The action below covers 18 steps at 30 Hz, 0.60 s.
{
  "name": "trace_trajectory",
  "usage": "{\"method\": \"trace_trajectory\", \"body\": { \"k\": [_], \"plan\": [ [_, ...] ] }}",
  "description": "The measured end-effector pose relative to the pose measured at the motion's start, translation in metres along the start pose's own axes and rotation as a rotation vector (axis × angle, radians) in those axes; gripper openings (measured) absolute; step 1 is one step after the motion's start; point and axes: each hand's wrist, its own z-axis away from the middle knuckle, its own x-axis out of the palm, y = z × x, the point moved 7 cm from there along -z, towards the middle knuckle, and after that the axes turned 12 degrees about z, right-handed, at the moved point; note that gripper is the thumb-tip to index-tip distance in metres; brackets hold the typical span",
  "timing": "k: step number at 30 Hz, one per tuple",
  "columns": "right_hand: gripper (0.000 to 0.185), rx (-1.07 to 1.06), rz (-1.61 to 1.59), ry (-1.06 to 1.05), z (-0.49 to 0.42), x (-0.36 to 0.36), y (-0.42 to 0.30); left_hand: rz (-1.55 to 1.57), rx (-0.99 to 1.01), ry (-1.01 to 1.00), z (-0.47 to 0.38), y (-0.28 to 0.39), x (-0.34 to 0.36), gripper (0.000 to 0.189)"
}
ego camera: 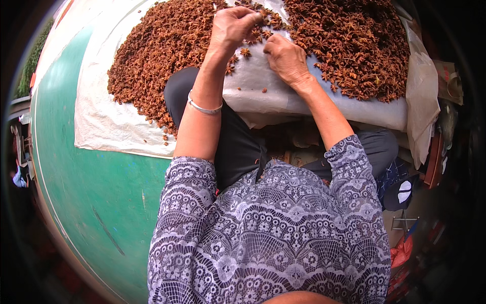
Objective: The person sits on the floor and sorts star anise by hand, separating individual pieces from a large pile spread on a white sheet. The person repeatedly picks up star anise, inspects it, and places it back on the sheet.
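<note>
Two heaps of dried star anise lie on pale plastic sheeting (262, 79), a wide one (159, 57) on the left and another (353, 45) on the right. Between them several loose star anise pods (245, 52) are scattered, with small bits nearer the sheet's front edge. My left hand (237, 26), a metal bangle on its forearm, is raised over the gap beside the left heap, thumb and fingers drawn together. My right hand (285, 57) is low over the sheet by the right heap, its fingers curled. Whether either hand holds a pod cannot be seen.
A green table top (98, 190) with a white edge line extends at the left, partly under a white sheet (110, 125). My knees are beneath the near edge of the sheeting. At the right are hanging plastic (421, 87), a paper bag (450, 81) and a red bag (401, 252).
</note>
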Motion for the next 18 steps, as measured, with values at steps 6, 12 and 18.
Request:
{"method": "trace_trajectory", "body": {
  "k": [6, 12, 18],
  "plan": [
    [0.026, 0.473, -0.861, -0.283, 0.012, 0.019, 0.055, 0.33, -0.126, 0.009, 0.003, 0.006, -0.008, 0.025],
    [0.05, 0.311, -0.917, -0.155, 0.001, -0.034, 0.031, 0.363, -0.24, -0.169, 0.015, -0.011, 0.04, 0.016],
    [0.02, 0.112, -0.393, -0.016, 0.01, -0.041, 0.038, -0.182, 0.086, -0.127, 0.019, -0.002, 0.061, 0.008]
  ]
}}
